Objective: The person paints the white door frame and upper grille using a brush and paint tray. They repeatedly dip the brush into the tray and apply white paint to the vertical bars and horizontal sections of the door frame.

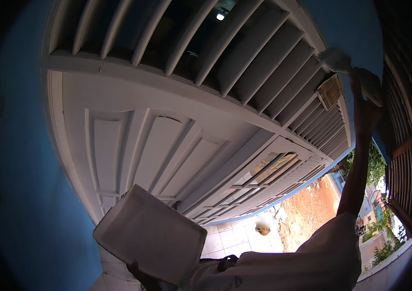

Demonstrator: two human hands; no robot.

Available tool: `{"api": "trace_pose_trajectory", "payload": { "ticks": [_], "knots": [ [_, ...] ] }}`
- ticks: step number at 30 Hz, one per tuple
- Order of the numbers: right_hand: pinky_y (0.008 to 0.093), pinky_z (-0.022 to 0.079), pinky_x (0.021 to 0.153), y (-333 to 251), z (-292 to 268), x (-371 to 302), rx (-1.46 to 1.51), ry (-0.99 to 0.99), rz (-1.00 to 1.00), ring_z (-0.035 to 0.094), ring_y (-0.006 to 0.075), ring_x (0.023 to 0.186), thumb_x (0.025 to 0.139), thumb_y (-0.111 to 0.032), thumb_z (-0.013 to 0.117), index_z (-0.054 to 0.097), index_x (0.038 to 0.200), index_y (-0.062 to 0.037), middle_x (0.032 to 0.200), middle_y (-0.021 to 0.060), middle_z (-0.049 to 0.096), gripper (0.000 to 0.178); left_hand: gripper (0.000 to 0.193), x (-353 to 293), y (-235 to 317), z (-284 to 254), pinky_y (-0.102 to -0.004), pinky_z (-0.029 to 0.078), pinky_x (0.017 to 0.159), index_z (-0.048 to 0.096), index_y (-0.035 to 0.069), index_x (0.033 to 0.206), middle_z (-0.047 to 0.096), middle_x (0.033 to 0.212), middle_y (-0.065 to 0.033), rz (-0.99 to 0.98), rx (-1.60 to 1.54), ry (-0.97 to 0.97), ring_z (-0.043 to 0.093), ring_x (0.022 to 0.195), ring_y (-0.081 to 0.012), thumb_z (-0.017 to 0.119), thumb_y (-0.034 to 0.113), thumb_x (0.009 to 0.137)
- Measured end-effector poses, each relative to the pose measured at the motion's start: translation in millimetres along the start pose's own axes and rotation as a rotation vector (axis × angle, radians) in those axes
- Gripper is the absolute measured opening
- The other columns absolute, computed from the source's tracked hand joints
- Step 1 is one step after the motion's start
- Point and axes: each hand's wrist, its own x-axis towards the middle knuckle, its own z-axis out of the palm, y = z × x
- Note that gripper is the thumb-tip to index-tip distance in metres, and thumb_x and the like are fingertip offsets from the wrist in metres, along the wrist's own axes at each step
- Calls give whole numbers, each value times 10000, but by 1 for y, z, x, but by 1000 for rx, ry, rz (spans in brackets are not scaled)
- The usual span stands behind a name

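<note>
My right arm is raised toward the upper right, and my right hand [368, 115] is closed round the handle of a brush. The brush's pale, frayed head [336, 59] touches or nearly touches the blue wall beside the end of the white slats; I cannot tell which. Low in front of me, my left hand [140, 275] grips the lower edge of a pale rectangular tray-like piece [152, 237] with rounded corners. It is tilted, and its broad flat face shows. Most of my left fingers are hidden behind it.
White louvre slats [210, 43] run above a panelled white door [143, 150]. A small brown square box or frame [329, 91] sits by the slats. Blue wall [26, 160] stands at left, and a dark slatted grille [407, 169] at right. Tiled floor [227, 238] meets reddish ground [312, 203].
</note>
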Motion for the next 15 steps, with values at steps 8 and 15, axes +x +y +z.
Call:
{"api": "trace_pose_trajectory", "payload": {
  "ticks": [8,15],
  "knots": [
    [323,582,894,-34,48,40,422,13,-143,692,168,1032,870,-99,771,704,1116,-31,1089,91,722,264,792,6,-17,-5,-496,493,905,396,27,1430,510,1298,-165,-6,-122,46,550,1148,-341,604,445,790],
    [317,581,904,-94,131,112,747,-247,-140,726,205,933,900,-167,755,695,1055,28,962,107,738,256,830,4,-32,-24,-518,488,905,371,45,1458,502,1316,-174,-17,-179,97,537,1172,-364,626,428,767]
  ]
}}
